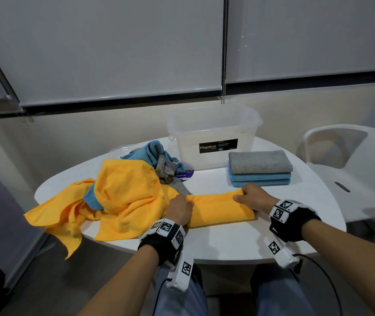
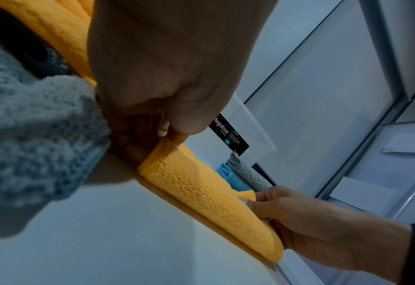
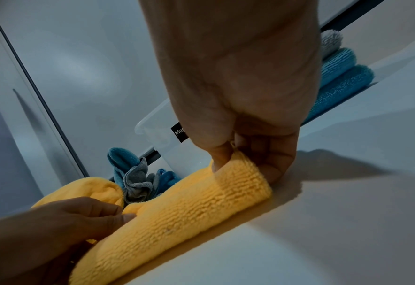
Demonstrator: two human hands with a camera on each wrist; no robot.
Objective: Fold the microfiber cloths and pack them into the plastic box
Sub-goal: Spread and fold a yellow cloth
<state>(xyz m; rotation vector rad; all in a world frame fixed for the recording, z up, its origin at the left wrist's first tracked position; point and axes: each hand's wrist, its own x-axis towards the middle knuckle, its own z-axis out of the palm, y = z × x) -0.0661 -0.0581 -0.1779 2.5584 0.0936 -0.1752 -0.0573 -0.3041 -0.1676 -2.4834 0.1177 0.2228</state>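
A folded yellow microfiber cloth (image 1: 218,209) lies on the white table (image 1: 227,245) in front of me. My left hand (image 1: 180,209) pinches its far left corner (image 2: 162,152). My right hand (image 1: 249,197) pinches the far right corner (image 3: 240,165) between thumb and fingers. The clear plastic box (image 1: 213,135) with a black Megabox label stands behind, apparently with nothing inside. To its right, beside my right hand, sits a stack of folded cloths (image 1: 260,168), grey on top of two blue ones. A loose heap of yellow, blue and grey cloths (image 1: 122,197) lies at my left.
A yellow cloth from the heap hangs over the table's left front edge (image 1: 67,238). A white chair (image 1: 350,169) stands right of the table. Roller blinds and a wall lie close behind the box. Bare tabletop shows between the folded cloth and me.
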